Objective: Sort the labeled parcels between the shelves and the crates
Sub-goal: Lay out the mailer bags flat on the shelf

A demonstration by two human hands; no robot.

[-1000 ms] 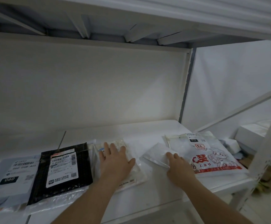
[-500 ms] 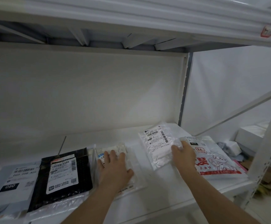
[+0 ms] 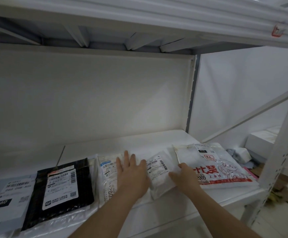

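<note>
Hands meet on a shelf [image 3: 157, 140]: the left hand [image 3: 131, 176], fingers spread flat, presses a clear parcel [image 3: 108, 172]; the right hand [image 3: 185, 177] grips a small white parcel [image 3: 158, 170] between them, beside a red-printed bag [image 3: 220, 165].

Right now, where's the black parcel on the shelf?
In the head view, the black parcel lies flat on the left of the shelf, between the white parcel marked 060 and the clear parcel under the left hand.
</note>
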